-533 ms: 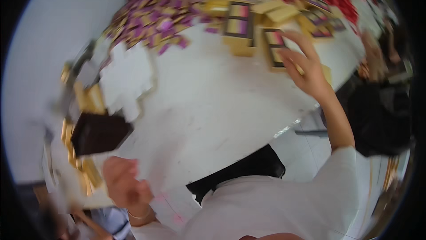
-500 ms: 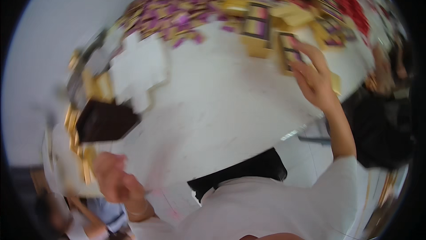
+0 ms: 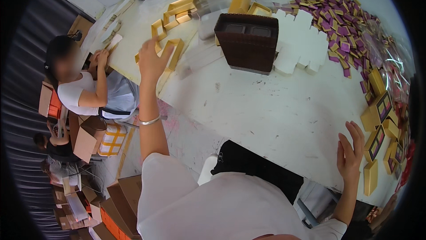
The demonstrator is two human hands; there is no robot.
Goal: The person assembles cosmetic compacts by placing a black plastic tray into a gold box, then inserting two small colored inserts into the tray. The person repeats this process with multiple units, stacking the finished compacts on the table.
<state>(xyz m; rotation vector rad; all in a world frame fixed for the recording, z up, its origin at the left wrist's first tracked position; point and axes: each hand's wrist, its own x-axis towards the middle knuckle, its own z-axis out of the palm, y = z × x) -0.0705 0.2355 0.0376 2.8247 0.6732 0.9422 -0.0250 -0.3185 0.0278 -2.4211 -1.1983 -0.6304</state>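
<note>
My left hand (image 3: 151,64): in the upper left of the frame, raised over the table's edge, thumb held apart from the fingers, nothing seen between them.
Open gold box (image 3: 178,55): upper left of the frame, just to the right of my left thumb; my hand overlaps part of it, so I cannot tell whether I touch it.
Gold box's long axis: slants from upper right to lower left, roughly alongside my thumb.
Small gold frame (image 3: 155,28): just above my left fingertips in the frame.
My right hand (image 3: 350,158): lower right of the frame, fingers extended and slightly apart, holding nothing I can see.
Filled gold box (image 3: 376,143): right of my right fingers, near them, its long axis slanting from upper right to lower left.
Nearer hand: left for the open box, by far; right for the filled one.
</note>
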